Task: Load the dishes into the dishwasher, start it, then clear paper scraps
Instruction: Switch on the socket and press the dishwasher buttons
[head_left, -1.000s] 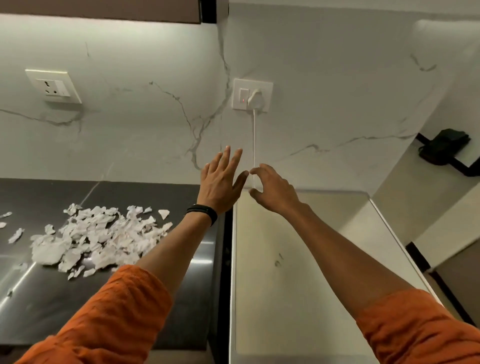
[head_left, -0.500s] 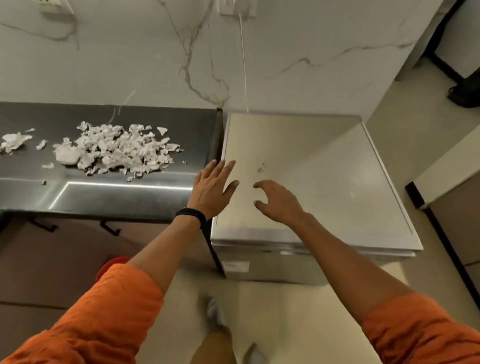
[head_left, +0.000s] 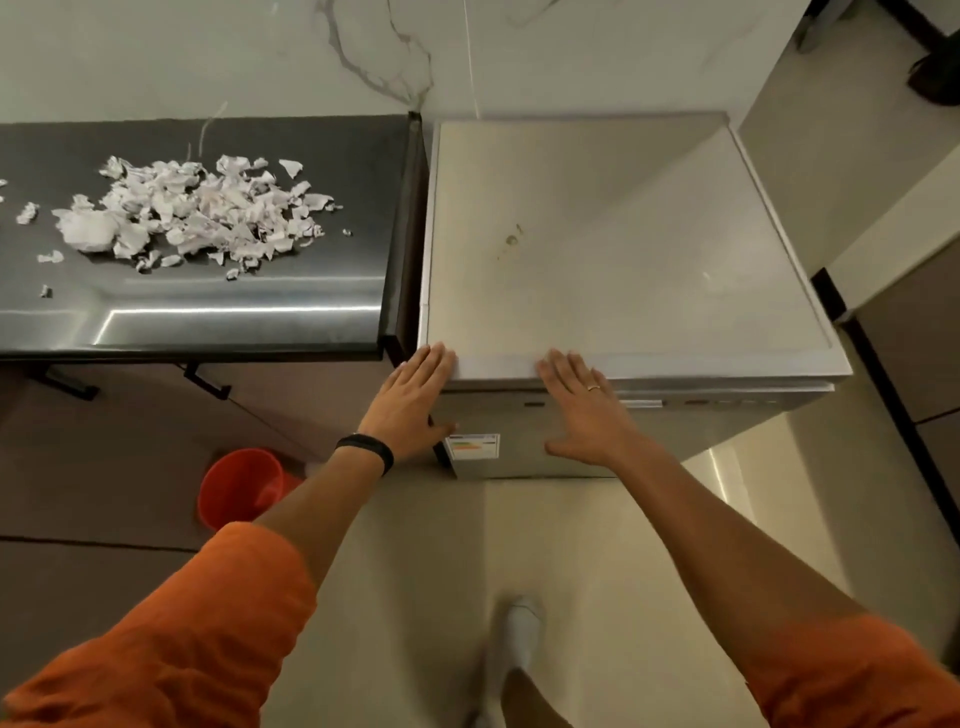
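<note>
The dishwasher (head_left: 613, 249) is a silver box with a flat pale top, standing against the marble wall with its door closed. My left hand (head_left: 413, 402) lies flat with straight fingers at the upper left corner of the front, fingertips at the top edge. My right hand (head_left: 584, 408), with a ring, is spread flat on the upper front of the door, fingertips at the top edge. A heap of torn white paper scraps (head_left: 202, 213) lies on the dark steel counter (head_left: 234, 317) to the left. No dishes are visible.
An orange bucket (head_left: 241, 486) stands on the floor under the counter's right end. A white cable (head_left: 470, 62) runs up the wall behind the dishwasher. My white-socked foot (head_left: 522, 631) is on the beige floor in front. A dark-edged cabinet (head_left: 904, 374) stands at right.
My view tilted down from the wall socket to the dishwasher front. Both hands dropped from near the plug, over the top, to the upper front edge of the door.
</note>
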